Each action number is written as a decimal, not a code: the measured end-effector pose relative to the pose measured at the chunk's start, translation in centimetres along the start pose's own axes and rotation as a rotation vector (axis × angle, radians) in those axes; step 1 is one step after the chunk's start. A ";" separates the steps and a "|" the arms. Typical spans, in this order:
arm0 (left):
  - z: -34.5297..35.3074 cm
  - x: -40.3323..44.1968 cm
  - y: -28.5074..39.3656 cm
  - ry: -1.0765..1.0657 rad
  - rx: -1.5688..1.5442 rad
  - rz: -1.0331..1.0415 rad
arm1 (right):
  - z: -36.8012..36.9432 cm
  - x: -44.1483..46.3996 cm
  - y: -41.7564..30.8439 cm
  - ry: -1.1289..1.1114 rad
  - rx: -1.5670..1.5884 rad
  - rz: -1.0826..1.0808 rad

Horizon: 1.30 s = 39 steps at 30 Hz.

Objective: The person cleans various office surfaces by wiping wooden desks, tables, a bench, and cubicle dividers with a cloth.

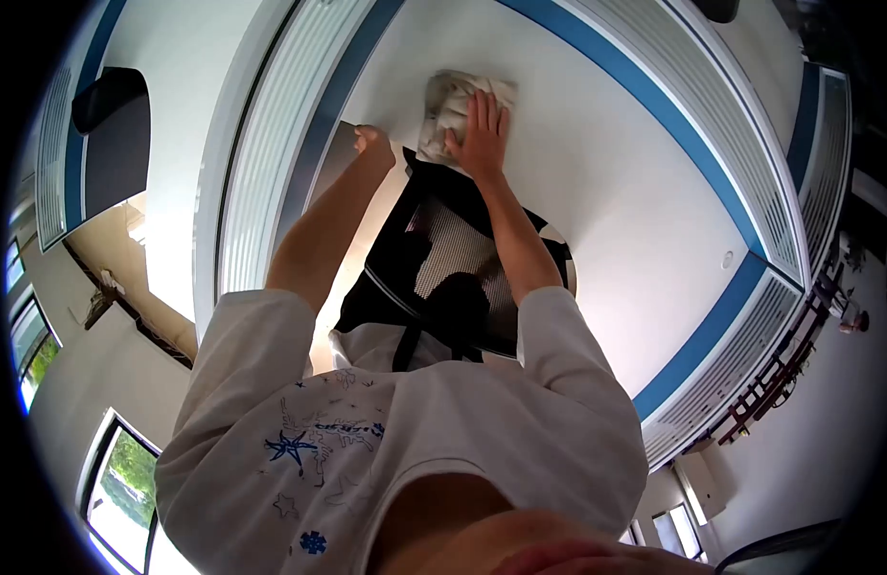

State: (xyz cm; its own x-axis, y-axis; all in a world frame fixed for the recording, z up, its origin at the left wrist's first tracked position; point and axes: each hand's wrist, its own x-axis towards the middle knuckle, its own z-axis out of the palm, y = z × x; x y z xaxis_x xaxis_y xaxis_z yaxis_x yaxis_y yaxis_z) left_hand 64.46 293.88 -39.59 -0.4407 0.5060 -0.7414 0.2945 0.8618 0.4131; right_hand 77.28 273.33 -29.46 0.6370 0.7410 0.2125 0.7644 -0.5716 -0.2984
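Note:
A crumpled off-white cloth [445, 103] lies on the white desktop [606, 182]. My right hand [483, 139] rests on it, palm down with the fingers stretched out over the fabric. To the left, my left hand [374, 146] is at the near side of the desk, close to a grey panel [338, 158]. Its fingers are curled in, and whatever they may hold is hidden. Between my forearms stands a black mesh-backed chair [458, 254], right against the desk's near side.
Blue-edged partitions with ribbed panels [716, 115] border the desk on the right and another ribbed partition [276, 144] stands on the left. Beyond that is a neighbouring white desk [180, 57] with a dark chair [117, 144]. Windows [122, 489] show at lower left.

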 end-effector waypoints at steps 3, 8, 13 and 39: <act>4.6 -6.9 0.3 0.295 0.146 0.000 | -5.6 -7.9 9.4 -0.085 -0.046 0.325; 3.3 -13.6 -0.3 0.427 0.221 0.294 | -12.2 -23.4 25.6 -0.019 -0.397 0.787; 4.2 -12.8 -0.7 0.427 0.261 0.284 | -13.7 -26.9 35.5 -0.058 -0.548 1.008; 4.0 -12.0 -0.6 0.455 0.335 0.271 | 4.4 17.8 7.0 -0.074 -0.134 0.060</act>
State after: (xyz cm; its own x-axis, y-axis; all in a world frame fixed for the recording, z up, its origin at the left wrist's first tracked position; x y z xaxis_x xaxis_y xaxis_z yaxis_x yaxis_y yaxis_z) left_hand 72.95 287.13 -33.02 -0.6082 0.7334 -0.3036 0.6638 0.6797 0.3120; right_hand 93.52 284.06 -31.85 0.6769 0.7249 0.1277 0.7345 -0.6541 -0.1805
